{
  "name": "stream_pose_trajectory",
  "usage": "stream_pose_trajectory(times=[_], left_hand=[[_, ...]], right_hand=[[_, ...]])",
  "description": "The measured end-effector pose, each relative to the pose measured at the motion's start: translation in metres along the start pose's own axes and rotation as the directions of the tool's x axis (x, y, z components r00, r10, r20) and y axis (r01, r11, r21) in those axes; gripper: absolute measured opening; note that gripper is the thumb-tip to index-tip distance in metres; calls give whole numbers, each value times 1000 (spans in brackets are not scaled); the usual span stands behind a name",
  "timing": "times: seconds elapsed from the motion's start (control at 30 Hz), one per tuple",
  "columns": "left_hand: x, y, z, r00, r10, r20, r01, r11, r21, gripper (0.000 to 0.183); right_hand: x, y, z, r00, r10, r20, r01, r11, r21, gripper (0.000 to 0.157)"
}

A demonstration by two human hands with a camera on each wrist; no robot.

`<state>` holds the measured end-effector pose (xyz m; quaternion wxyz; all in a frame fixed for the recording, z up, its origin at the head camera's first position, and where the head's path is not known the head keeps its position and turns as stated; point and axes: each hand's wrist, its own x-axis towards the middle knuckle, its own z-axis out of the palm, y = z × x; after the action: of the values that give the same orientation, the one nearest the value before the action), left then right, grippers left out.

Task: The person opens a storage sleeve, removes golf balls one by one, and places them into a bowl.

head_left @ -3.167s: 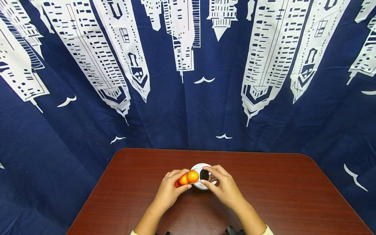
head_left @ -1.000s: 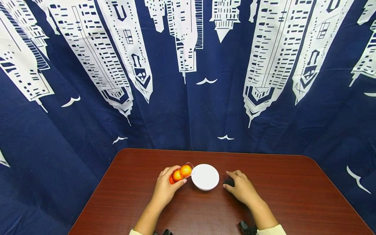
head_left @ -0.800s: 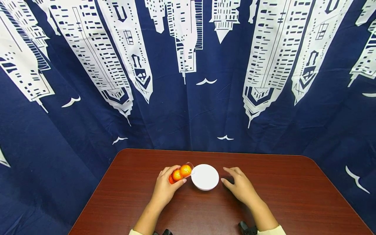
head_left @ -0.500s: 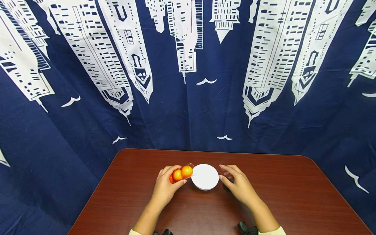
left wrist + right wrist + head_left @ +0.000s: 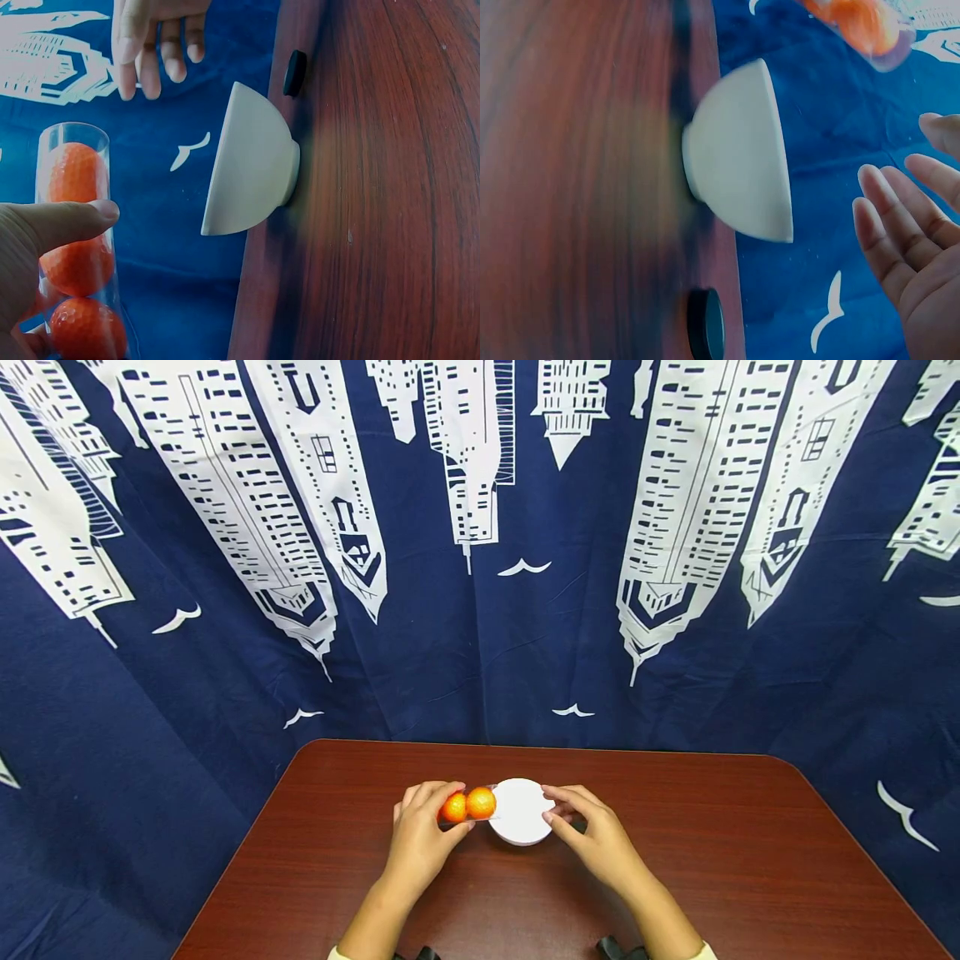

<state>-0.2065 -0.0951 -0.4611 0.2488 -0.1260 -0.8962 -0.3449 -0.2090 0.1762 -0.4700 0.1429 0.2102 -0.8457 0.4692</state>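
Observation:
My left hand [image 5: 420, 835] grips a clear tube [image 5: 48, 138] holding orange dimpled balls [image 5: 481, 803], thumb along one side of it. The tube lies nearly level above the table, its uncapped end pointing at a white bowl [image 5: 520, 814]. Upright on the table, the bowl shows nothing inside in the head view. My right hand [image 5: 596, 839] holds nothing; its spread fingers hover by the bowl's right rim, apart from the bowl in the right wrist view. A round black lid [image 5: 706, 324] lies on the table right of the bowl, hidden under my right hand in the head view.
The brown wooden table [image 5: 720, 852] has rounded far corners. Behind it hangs a dark blue cloth [image 5: 480, 693] printed with white buildings and birds. Dark wrist devices [image 5: 618, 948] show at the bottom edge.
My right hand took the black lid from the tube's end, set it down right of the bowl, let go, then moved left towards the bowl's rim. The tube in my left hand has turned more level.

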Motion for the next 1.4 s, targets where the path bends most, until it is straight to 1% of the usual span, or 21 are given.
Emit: stream_pose_trajectory(times=[0.13, 0.27, 0.4, 0.53, 0.7, 0.77, 0.87, 1.0, 1.13, 1.4], left_hand=[[0, 4, 0, 998, 60, -16, -59, 997, 51, 54], [-1, 6, 1, 992, 121, -20, -117, 986, 119, 55], [-1, 8, 3, 985, 174, -14, -169, 971, 170, 55], [-1, 9, 4, 977, 215, -9, -209, 958, 194, 55], [-1, 12, 4, 973, 232, 16, -230, 948, 218, 55], [-1, 13, 3, 971, 236, 28, -236, 944, 231, 55], [-1, 14, 3, 967, 250, 39, -252, 936, 245, 57], [0, 15, 3, 961, 273, 41, -275, 928, 251, 59], [0, 15, 3, 955, 296, 35, -295, 922, 250, 60], [0, 16, 4, 951, 307, 28, -305, 921, 243, 59]], right_hand=[[-2, -3, 7, 1000, -22, 12, 22, 998, 53, 37], [-2, -7, 12, 999, -31, 23, 29, 995, 100, 39], [-3, -10, 16, 999, -23, 40, 17, 990, 143, 40], [-4, -14, 20, 998, -16, 60, 3, 980, 201, 41], [-5, -17, 23, 997, -2, 76, -19, 962, 272, 43], [-6, -18, 24, 996, 10, 84, -33, 959, 281, 42], [-6, -16, 26, 996, -2, 89, -23, 958, 286, 43], [-7, -14, 29, 996, -20, 92, -9, 953, 302, 45], [-7, -13, 31, 996, -11, 93, -19, 946, 322, 46], [-7, -13, 30, 996, 0, 89, -29, 947, 321, 49]])
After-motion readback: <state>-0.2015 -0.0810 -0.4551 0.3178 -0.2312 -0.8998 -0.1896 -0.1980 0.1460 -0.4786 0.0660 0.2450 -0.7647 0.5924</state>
